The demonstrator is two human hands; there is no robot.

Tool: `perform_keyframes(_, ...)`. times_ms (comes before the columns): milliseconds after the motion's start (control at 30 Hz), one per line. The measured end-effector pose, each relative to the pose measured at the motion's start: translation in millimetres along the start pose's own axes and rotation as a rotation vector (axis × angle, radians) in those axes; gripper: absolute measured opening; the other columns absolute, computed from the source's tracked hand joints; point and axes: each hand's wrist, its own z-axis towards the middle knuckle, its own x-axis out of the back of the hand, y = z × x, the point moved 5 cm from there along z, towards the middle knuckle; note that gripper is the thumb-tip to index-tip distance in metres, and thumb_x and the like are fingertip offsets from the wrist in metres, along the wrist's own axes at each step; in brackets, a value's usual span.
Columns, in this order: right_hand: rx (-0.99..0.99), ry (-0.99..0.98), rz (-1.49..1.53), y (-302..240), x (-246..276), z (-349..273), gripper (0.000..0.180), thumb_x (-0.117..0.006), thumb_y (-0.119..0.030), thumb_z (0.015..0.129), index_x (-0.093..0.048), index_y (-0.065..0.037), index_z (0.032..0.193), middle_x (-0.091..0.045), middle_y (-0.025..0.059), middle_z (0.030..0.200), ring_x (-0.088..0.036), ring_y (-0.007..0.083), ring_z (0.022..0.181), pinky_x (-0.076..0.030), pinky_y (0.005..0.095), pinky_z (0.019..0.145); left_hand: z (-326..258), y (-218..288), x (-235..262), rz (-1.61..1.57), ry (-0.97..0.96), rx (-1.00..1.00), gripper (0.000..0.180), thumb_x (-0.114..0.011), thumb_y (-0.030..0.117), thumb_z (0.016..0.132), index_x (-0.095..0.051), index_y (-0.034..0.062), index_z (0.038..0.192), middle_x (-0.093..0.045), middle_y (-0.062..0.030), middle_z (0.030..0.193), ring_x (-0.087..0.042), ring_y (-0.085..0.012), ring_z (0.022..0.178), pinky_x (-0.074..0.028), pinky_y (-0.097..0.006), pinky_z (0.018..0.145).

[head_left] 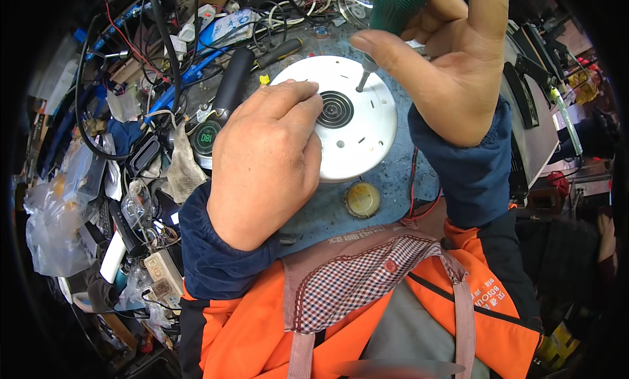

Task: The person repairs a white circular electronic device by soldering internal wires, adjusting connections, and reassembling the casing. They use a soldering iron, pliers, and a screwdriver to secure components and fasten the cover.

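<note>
White disc [359, 120] (concentrically ringed), green-handled screwdriver [397, 12]

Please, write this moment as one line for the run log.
left hand: rests on white disc | right hand: holds green-handled screwdriver, tip at disc | nearby: round yellowish piece on worktop

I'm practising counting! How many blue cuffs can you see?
2: one cuff at the left hand on the white disc, another cuff at the right hand holding the screwdriver.
</note>
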Motion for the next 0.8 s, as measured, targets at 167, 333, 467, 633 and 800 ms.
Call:
perform_keyframes(167, -0.174, -0.038, -0.067, 23, -3, -27, 0.053, -0.083, -0.003, 0.095, -0.066, -0.005, 0.146, -0.082, 0.0113, 0.11, -0.077, 0.0182, 0.095, -0.06, 0.0331, 0.084, 0, 1, -2, -0.006, 0.002, 0.007, 0.032, -0.069, -0.006, 0.089, -0.079, -0.0035, 0.119, -0.079, -0.0199, 0.128, -0.075, -0.0431, 0.114, -0.061, -0.047, 0.101)
perform_keyframes(333, -0.343, -0.057, -0.015, 36, -4, -39, 0.037, -0.078, 0.003, 0.096, -0.071, 0.004, 0.133, -0.082, 0.0136, 0.111, -0.079, 0.019, 0.104, -0.062, 0.0333, 0.095, 0, 0, -3, 0.029, 0.025, -0.001, 0.031, -0.073, -0.001, 0.083, -0.08, -0.0027, 0.113, -0.078, -0.0143, 0.125, -0.074, -0.0373, 0.115, -0.061, -0.047, 0.1)
perform_keyframes(467, -0.403, -0.039, 0.086, 40, -3, -42, 0.035, -0.078, 0.004, 0.096, -0.071, 0.004, 0.13, -0.083, 0.013, 0.111, -0.08, 0.019, 0.105, -0.063, 0.033, 0.094, 0, 1, -4, 0.02, 0.028, -0.008, 0.029, -0.067, -0.006, 0.091, -0.081, -0.0019, 0.116, -0.074, -0.0206, 0.136, -0.072, -0.0436, 0.122, -0.058, -0.048, 0.107)
perform_keyframes(633, -0.367, 0.003, 0.013, 44, -4, -47, 0.031, -0.081, 0.004, 0.093, -0.074, 0.003, 0.123, -0.082, 0.0102, 0.104, -0.078, 0.0157, 0.098, -0.061, 0.029, 0.087, -18, -17, -10, -0.057, 0.211, 0.203, 0.051, -0.072, 0.006, 0.092, -0.067, -0.0041, 0.142, -0.066, -0.0268, 0.144, -0.068, -0.045, 0.131, -0.056, -0.048, 0.112)
perform_keyframes(800, -0.34, 0.025, -0.036, 43, -5, -46, 0.028, -0.084, 0.0, 0.091, -0.078, 0.002, 0.118, -0.08, 0.0074, 0.095, -0.07, 0.0114, 0.085, -0.056, 0.0278, 0.077, -38, -42, -26, -0.562, 0.122, 0.684, 0.068, -0.079, 0.022, 0.096, -0.057, -0.0057, 0.154, -0.071, -0.0257, 0.137, -0.07, -0.0351, 0.129, -0.054, -0.043, 0.112)
